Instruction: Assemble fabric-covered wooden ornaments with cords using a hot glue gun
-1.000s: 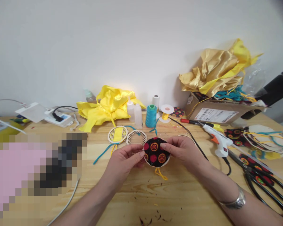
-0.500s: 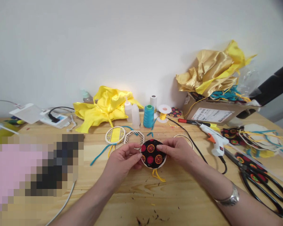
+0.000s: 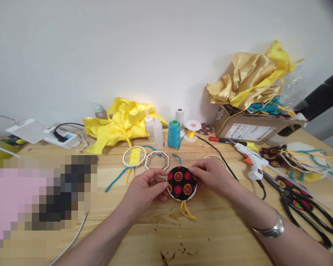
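Note:
Between my hands is a round disc (image 3: 182, 183) covered in black fabric with red and orange circle patterns and edged in pale white. My left hand (image 3: 151, 184) pinches its left edge between thumb and fingers. At the upper right edge, my right hand (image 3: 208, 173) grips it, thumb on the face; those other fingers are mostly hidden behind. A yellow cord loop (image 3: 187, 210) hangs from the bottom of the disc, and a teal cord (image 3: 177, 158) sticks out at its top. Just beyond lie an octagonal wooden lattice frame (image 3: 146, 161) and a round lattice piece with yellow backing (image 3: 134, 156).
At right lie a white glue gun (image 3: 254, 160), large black scissors (image 3: 292, 207) and fabric scraps. A cardboard box (image 3: 241, 127) heaped with cloth stands behind. Teal thread (image 3: 174, 135), squeeze bottles (image 3: 158, 133) and yellow satin (image 3: 122, 122) line the wall. A power strip (image 3: 62, 137) sits left.
The whole view has shifted slightly. Both hands keep their hold on the disc, which sits a little lower in the picture, and more of the octagonal frame shows.

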A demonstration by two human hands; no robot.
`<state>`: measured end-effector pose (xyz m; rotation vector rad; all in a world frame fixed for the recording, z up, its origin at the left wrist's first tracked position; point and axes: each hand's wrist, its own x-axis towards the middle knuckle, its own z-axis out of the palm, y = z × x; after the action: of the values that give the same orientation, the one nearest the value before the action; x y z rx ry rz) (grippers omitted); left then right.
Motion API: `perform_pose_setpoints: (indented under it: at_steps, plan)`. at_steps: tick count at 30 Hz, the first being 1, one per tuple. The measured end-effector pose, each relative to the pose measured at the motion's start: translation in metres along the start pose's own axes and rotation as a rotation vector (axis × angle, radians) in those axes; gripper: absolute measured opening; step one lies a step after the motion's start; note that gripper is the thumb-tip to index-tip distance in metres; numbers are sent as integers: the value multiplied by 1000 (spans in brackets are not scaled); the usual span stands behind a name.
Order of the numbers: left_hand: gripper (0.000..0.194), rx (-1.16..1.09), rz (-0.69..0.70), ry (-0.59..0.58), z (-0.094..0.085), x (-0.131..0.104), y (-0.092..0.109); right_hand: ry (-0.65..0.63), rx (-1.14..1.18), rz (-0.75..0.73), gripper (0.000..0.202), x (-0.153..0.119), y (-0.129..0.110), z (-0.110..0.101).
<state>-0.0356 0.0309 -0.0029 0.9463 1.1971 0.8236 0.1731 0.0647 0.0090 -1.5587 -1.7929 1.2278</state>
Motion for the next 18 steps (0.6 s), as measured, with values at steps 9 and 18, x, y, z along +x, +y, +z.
perform_pose_setpoints:
  at_steps: [9, 18]
  plan:
    - [28, -47, -15, -55, -1, -8, 7, -118, 49, 84, 23, -7, -11, -11]
    - [27, 37, -114, -24, 6, -5, 3, -136, -159, 61, 26, 1, 7, -2]
